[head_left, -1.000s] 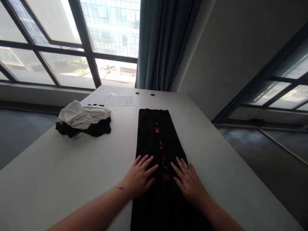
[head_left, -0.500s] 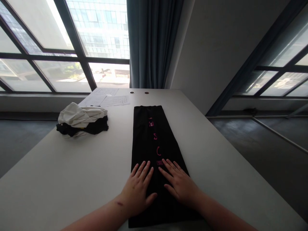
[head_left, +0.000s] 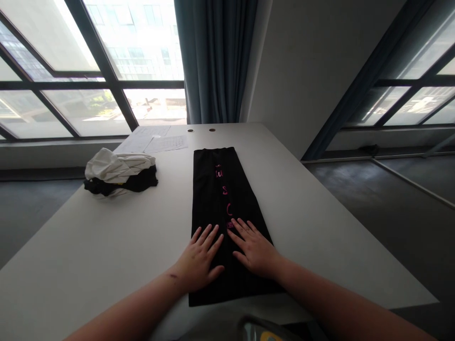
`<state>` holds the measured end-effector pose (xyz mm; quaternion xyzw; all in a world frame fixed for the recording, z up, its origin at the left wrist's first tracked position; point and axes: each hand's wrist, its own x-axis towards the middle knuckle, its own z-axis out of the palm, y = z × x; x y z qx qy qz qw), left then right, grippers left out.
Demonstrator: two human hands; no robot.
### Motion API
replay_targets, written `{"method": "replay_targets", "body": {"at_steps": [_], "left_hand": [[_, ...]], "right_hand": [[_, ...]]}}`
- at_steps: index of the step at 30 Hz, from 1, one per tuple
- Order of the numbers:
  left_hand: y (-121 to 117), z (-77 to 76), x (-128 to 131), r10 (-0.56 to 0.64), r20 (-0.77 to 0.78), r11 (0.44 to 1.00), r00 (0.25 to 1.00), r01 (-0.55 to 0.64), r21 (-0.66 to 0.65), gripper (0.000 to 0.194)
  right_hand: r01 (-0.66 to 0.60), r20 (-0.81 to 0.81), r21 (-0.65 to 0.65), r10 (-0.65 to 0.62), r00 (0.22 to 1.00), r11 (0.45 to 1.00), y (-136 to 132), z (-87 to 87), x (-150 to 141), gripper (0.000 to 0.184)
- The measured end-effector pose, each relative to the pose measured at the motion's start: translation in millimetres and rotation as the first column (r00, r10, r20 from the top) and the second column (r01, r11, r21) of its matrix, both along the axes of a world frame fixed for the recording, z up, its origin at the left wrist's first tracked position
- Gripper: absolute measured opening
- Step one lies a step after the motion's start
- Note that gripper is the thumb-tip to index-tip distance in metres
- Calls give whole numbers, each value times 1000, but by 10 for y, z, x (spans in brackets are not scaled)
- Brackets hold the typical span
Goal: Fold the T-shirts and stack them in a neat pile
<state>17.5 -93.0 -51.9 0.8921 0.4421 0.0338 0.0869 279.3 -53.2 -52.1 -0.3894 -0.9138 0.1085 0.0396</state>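
A long folded black garment with pink lettering lies flat on the white table, stretching away from the near edge. My left hand rests on its left side, fingers spread and palm down. On the right side of the cloth my right hand lies open too, its fingertips beside the lowest pink print. Neither hand grips the fabric. The exact kind of garment cannot be made out from its folded shape.
A crumpled pile of white and black clothes sits on the table at the left. Papers lie at the far end near two round holes. A dark object with a yellow part shows at the bottom edge.
The camera view has shifted, so the table and cloth appear slightly higher and more of the near table edge shows. Both hands stay spread on the black garment, in nearly the same place.
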Motion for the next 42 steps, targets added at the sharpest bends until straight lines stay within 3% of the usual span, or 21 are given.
{"method": "replay_targets", "body": {"at_steps": [9, 13, 16, 21, 24, 27, 31, 34, 36, 39, 42], "left_hand": [[-274, 119, -126, -154, 52, 984, 987, 158, -87, 88], [-335, 228, -251, -201, 119, 969, 972, 215, -123, 84], [-437, 309, -359, -197, 194, 969, 961, 221, -112, 60], [-583, 311, -453, -192, 245, 981, 951, 194, 15, 18], [-592, 302, -458, -210, 211, 977, 955, 199, 72, 19], [-586, 388, -489, -198, 158, 980, 967, 200, 2, 18], [-642, 609, -565, -153, 133, 971, 979, 174, -165, 12], [-646, 725, -583, -93, 179, 944, 979, 144, -298, 12], [-537, 732, -548, -45, 234, 929, 971, 126, -348, 16], [-122, 639, -404, 51, 272, 948, 961, 39, -314, 16], [555, 508, -162, 140, 303, 983, 943, -96, -154, 19]], "right_hand": [[-132, -91, -126, 121, 989, 983, -255, 110, 234, 69], [-133, -203, -135, 104, 974, 982, -401, 139, 469, 57], [-144, -220, -128, 113, 969, 981, -500, 165, 763, 42], [-188, -203, 27, 190, 961, 982, -611, 179, 1133, 42], [-247, -231, 130, 271, 934, 960, -654, 152, 1091, 30], [-281, -244, 173, 317, 916, 944, -702, 139, 936, 31], [-318, -267, 55, 320, 909, 947, -736, 245, 823, 29], [-356, -366, -212, 264, 892, 910, -584, 390, 862, 41], [-310, -402, -317, 169, 900, 896, -325, 439, 902, 47], [-83, -344, -226, 1, 939, 971, 272, 361, 887, 38], [141, -266, -80, -157, 951, 987, 955, 163, 715, 44]]}}
